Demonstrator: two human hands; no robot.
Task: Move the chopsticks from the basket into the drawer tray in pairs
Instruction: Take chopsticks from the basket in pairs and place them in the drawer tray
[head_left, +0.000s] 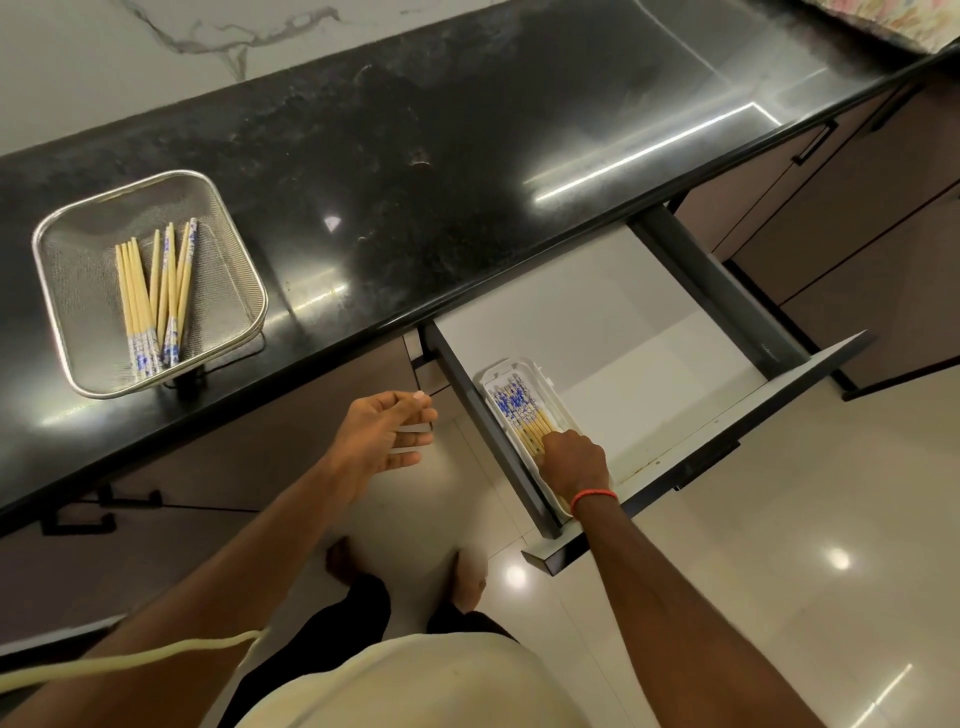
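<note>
The loose chopsticks (156, 296) waiting to be moved lie in a fanned bunch in the mesh basket (78, 291) on the counter (415, 182), well off to your left. Their long axis runs roughly away from you. Most have the blue-patterned ends nearest you, and a couple are flipped.

Your left grip (384, 436) is much the nearer one. It hangs spread and empty just below the counter edge, with the basket up and to its left.

Your right grip (576, 462) is down in the white tray (511, 364) at the left side of the open drawer (597, 322), curled over the plain ends of the stored chopsticks (519, 410). I cannot tell whether it is pinching or only pressing them. The next pair probably falls to the left grip, taken across the bunch.
</note>
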